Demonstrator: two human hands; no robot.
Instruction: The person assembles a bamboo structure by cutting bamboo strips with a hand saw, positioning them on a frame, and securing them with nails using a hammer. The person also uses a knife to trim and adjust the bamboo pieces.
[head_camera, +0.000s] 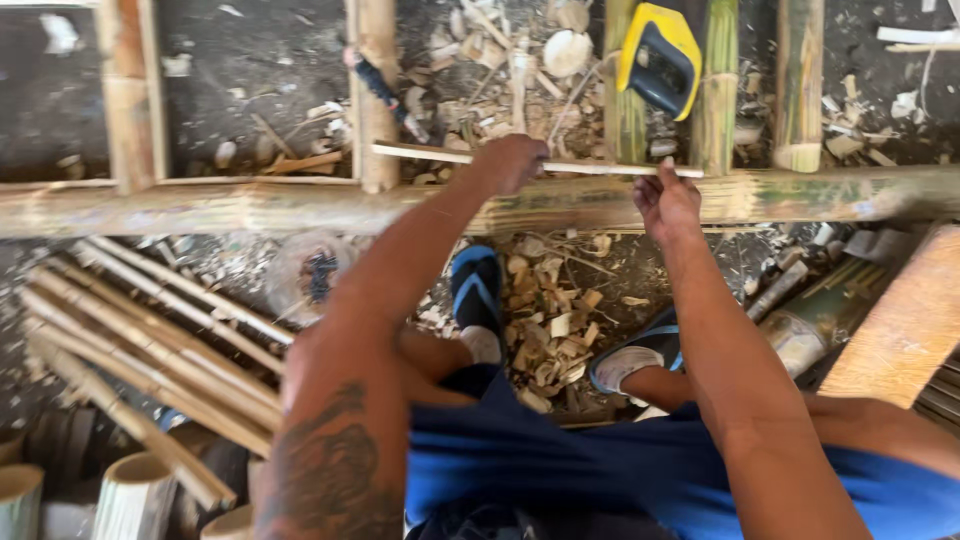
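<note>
Hands, left (510, 162) and right (668, 205), grip one bamboo strip (585, 168).

Bamboo strip (430, 153) partly behind left hand (510, 162)

We are in a bamboo workshop, a rough one with a dirt floor (250, 60). A thick bamboo pole (200, 207) lies crosswise as a work rail, and more upright poles (800, 80) stand behind it. A bundle of split bamboo strips (150, 340) lies to one side, and cut bamboo tubes (130, 495) stand near it. Wood chips and shavings (550, 320) cover the ground around our sandalled feet. A yellow and black tool (660, 60) rests among the poles, and a wooden plank (900, 330) leans close by.
</note>
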